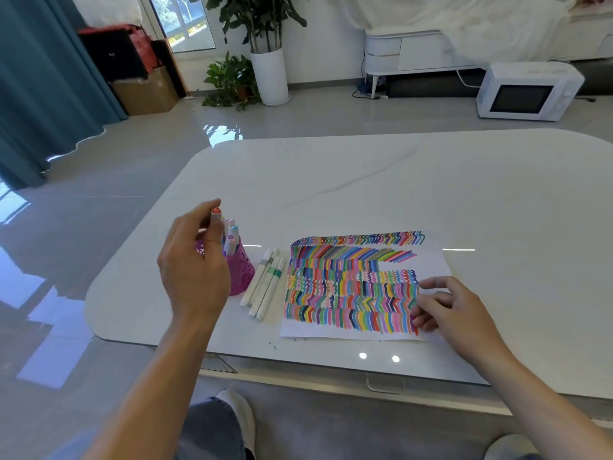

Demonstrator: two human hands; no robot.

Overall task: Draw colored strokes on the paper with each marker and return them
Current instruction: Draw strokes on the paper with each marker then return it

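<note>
I'd call it late: paper (431, 260) at bench's front edge nearly full, left hand (194, 267) pinches red-capped marker (215, 214) over holder (240, 273), right hand (447, 307) rests relaxed on paper, four markers (265, 287) lie unreturned.

On the white marble-look table (365, 180), the left hand (194, 260) pinches a white marker with a red cap (216, 211) just above the pink lattice plastic cup (243, 275). Four white markers (265, 285) lie between the cup and the paper sheet full of coloured strokes (351, 283). The right hand (446, 307) rests on its right edge.
</note>
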